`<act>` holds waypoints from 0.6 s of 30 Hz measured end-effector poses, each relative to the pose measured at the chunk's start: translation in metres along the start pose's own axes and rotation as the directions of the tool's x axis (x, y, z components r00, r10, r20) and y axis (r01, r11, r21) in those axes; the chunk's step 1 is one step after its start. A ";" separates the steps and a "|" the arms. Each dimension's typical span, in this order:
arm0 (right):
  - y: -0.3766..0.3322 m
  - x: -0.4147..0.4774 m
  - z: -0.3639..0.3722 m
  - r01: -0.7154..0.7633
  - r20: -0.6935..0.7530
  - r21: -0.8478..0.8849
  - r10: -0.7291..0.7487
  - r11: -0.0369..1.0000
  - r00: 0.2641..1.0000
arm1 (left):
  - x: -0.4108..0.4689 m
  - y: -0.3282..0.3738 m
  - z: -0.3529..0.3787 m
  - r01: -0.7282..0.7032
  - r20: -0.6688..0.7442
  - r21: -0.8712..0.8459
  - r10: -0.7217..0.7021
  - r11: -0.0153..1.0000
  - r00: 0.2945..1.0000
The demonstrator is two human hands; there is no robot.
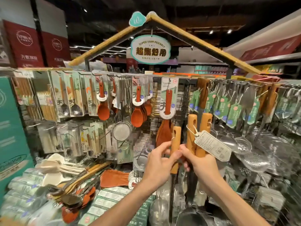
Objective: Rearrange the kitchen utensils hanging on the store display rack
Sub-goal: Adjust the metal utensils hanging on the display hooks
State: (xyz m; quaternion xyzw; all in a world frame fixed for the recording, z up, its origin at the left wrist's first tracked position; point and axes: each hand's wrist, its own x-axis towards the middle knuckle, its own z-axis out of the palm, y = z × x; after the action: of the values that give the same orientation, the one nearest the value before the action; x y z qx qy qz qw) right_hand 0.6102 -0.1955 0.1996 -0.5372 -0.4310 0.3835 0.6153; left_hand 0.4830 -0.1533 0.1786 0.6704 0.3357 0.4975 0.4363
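- My left hand [160, 162] pinches one wooden-handled utensil [176, 137], held upright at near centre.
- My right hand [201, 162] grips two more wooden handles [191, 128] just to its right. A paper tag [212, 148] hangs off them, print unreadable.
- Rack [184, 98] is behind; a card [168, 84] on it reads "Wooden".
- Sign [150, 49] above reads "SUPER USER-FRIENDLY".

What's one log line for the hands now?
left hand: holds one wooden handle | right hand: holds two wooden handles | tag: attached
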 end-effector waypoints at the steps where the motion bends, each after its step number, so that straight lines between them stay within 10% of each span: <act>1: -0.001 -0.001 -0.005 -0.014 0.003 -0.007 0.014 1.000 1.000 | -0.002 0.002 0.005 0.000 0.000 0.022 0.000 1.000 1.000; 18: -0.023 0.021 -0.033 -0.063 0.029 0.237 0.058 0.969 0.998 | 0.034 0.013 0.028 -0.288 0.104 0.257 0.270 0.923 0.957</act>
State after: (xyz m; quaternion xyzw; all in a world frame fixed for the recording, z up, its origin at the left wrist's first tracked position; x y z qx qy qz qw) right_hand 0.6485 -0.1892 0.2233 -0.4682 -0.3721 0.4568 0.6585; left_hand 0.5193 -0.1349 0.1995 0.7807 0.2865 0.4815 0.2768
